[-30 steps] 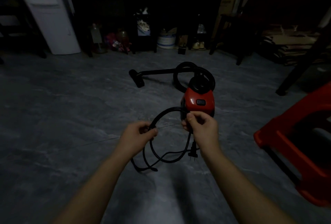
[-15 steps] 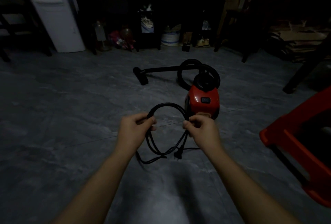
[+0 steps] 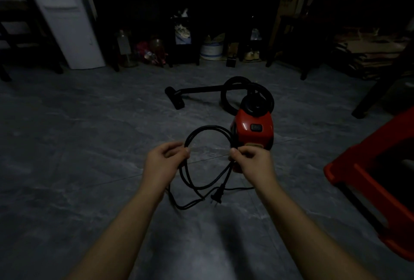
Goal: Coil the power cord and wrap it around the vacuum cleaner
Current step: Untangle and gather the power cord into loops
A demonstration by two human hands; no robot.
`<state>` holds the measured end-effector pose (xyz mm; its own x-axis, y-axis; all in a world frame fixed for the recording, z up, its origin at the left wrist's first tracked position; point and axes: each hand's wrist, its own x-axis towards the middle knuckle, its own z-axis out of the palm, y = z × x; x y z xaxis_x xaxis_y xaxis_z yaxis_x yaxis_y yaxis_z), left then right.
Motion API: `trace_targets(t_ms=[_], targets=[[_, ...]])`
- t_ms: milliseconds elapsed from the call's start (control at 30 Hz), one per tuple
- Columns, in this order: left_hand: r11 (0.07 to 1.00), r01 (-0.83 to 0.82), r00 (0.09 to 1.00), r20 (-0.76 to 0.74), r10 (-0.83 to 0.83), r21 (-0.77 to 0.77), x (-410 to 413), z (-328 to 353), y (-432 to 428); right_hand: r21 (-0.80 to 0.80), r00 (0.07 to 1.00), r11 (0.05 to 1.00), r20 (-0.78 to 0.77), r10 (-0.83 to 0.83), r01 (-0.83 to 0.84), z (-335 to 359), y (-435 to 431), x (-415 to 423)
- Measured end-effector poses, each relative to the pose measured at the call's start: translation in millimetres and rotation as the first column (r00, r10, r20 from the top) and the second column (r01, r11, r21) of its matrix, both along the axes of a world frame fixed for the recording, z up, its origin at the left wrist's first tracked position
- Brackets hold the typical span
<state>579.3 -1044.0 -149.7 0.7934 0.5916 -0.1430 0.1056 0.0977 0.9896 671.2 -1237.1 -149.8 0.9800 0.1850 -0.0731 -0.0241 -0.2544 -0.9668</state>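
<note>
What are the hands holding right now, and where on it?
Both hold the power cord: left hand pinches the loop's left side, right hand its right side; the plug dangles free.

I'm in a dim home storage room — grey marbled floor tiles (image 3: 89, 145), a dark shelf unit (image 3: 201, 0) crammed with bottles (image 3: 124, 44), a bucket (image 3: 211, 50) and shoes (image 3: 251, 54), stacked cardboard (image 3: 369, 56), a red plastic stool (image 3: 380, 179) — household clutter.
</note>
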Motion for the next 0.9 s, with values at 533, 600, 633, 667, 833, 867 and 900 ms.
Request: trace_targets(t_ms=[533,600,633,667,833,867,900], targets=[[0.952,0.292,0.925,-0.225,-0.305,-0.091,-5,-5,-2,0.273,0.971,0.935,-0.141,-0.193,0.225,0,5,-1],[0.941,0.327,0.918,-0.205,-0.339,-0.091,-6,-2,-2,0.309,0.958,0.916,-0.209,-0.197,0.256,-1,6,-1],[0.935,0.342,0.914,-0.198,-0.354,-0.091,-7,-1,-2,0.329,0.950,0.905,-0.246,-0.192,0.268,-2,7,-1],[0.930,0.356,0.911,-0.189,-0.367,-0.093,-7,0,-3,0.347,0.943,0.895,-0.278,-0.185,0.278,-2,8,-1],[0.943,0.311,0.941,-0.099,-0.323,-0.121,-8,7,-9,0.379,0.938,0.884,-0.306,-0.161,0.275,1,10,-4],[0.946,0.304,0.945,-0.088,-0.314,-0.113,-8,9,-10,0.382,0.937,0.882,-0.313,-0.157,0.276,2,9,-5],[0.947,0.307,0.946,-0.082,-0.315,-0.099,-8,9,-10,0.388,0.933,0.878,-0.326,-0.153,0.279,2,10,-6]])
